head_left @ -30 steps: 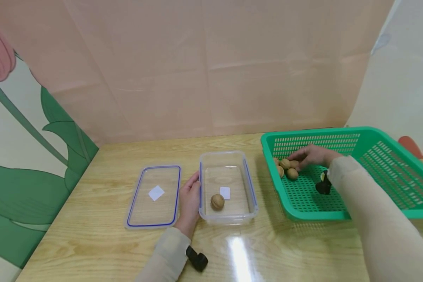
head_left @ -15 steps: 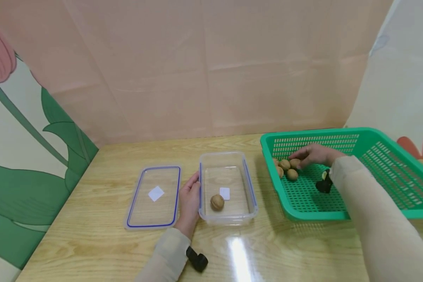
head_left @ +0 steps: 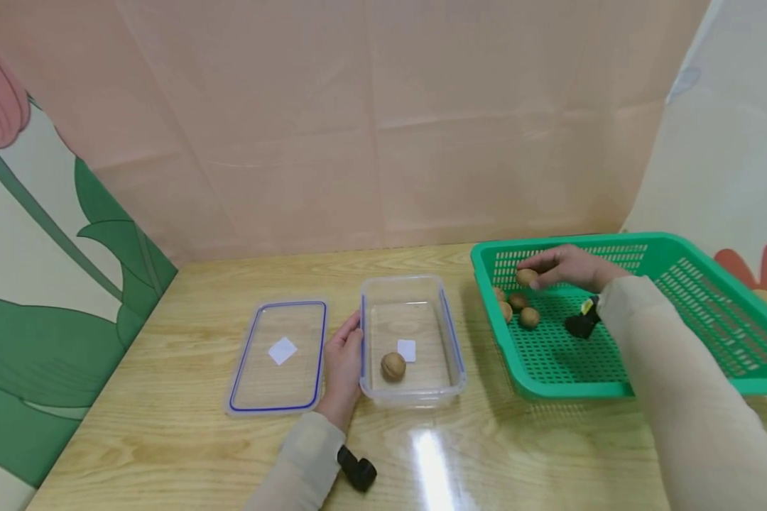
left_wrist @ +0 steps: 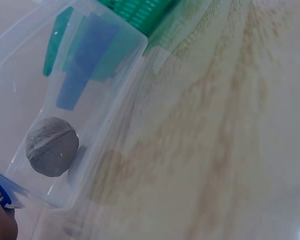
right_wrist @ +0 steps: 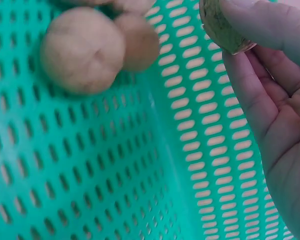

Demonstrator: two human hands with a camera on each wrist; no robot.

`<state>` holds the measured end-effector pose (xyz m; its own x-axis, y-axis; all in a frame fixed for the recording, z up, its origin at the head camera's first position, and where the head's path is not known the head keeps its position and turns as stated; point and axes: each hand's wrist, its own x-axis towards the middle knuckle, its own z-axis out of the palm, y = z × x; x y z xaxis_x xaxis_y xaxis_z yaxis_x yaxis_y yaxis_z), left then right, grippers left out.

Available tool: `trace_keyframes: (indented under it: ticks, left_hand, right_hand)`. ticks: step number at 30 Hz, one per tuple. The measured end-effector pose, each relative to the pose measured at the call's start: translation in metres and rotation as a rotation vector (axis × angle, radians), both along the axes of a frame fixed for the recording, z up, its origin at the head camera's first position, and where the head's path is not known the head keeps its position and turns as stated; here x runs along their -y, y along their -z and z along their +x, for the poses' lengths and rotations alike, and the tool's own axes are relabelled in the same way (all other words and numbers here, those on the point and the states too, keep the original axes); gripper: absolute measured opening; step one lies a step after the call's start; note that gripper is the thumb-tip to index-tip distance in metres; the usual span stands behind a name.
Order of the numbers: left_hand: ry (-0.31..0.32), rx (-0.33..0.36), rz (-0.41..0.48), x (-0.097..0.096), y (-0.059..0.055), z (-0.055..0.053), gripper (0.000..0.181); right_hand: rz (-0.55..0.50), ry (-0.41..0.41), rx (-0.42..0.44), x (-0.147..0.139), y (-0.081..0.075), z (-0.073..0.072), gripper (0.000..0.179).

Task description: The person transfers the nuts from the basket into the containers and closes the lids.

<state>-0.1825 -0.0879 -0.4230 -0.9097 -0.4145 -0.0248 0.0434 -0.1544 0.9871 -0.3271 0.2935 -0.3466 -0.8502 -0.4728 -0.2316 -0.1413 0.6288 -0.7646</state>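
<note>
Pinched between the thumb and fingers of my right hand (head_left: pixel 565 268) is a walnut (head_left: pixel 526 277), held above the other nuts in the green plastic basket (head_left: pixel 530 389). In the right wrist view this walnut (right_wrist: pixel 222 27) shows at the top edge. Several more walnuts (head_left: pixel 529 317) lie in the basket's left end. My left hand (head_left: pixel 343 362) rests along the left side of a clear plastic box (head_left: pixel 415 390), its fingers extended against the wall. One walnut (head_left: pixel 393 366) sits inside the box near its front left corner; the left wrist view shows its ridged shell (left_wrist: pixel 52 146).
Left of the box lies a clear lid (head_left: pixel 249 383) with a blue seal, a white square (head_left: pixel 283 350) on it. Another white square (head_left: pixel 406 350) shows in the box. A pink sheet (head_left: pixel 332 142) hangs behind the wooden table (head_left: pixel 166 433).
My right hand has lifted a walnut up from the group in the basket, moving slightly toward the back. The left hand and the box have stayed in place.
</note>
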Motion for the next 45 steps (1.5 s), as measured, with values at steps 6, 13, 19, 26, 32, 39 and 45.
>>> trace_keyframes:
  ticks: [6, 13, 19, 26, 32, 39, 45]
  left_hand:
    - [-0.002, -0.001, -0.011, -0.001, 0.000, -0.002, 0.033]
    - [0.001, -0.005, -0.018, -0.001, -0.001, -0.003, 0.033]
    - [0.012, -0.006, -0.001, 0.001, 0.000, -0.005, 0.034]
    - [0.028, -0.003, 0.009, 0.001, -0.002, -0.006, 0.035]
    - [0.026, 0.008, 0.009, 0.001, -0.002, -0.008, 0.035]
    - [0.015, -0.003, 0.016, 0.001, -0.001, -0.008, 0.035]
    - [0.014, -0.020, 0.033, 0.002, 0.001, -0.010, 0.035]
  right_hand:
    - [-0.047, 0.000, 0.008, 0.007, -0.014, 0.002, 0.061]
    - [-0.119, 0.026, -0.027, 0.021, -0.030, 0.005, 0.054]
    - [-0.130, 0.005, -0.053, 0.033, -0.040, 0.007, 0.052]
    - [-0.163, -0.035, -0.080, 0.051, -0.046, 0.010, 0.050]
    - [-0.280, -0.135, -0.062, 0.068, -0.048, 0.009, 0.039]
    - [-0.359, -0.257, -0.030, 0.088, -0.050, 0.008, 0.035]
    - [-0.308, -0.226, -0.011, 0.105, -0.055, 0.009, 0.038]
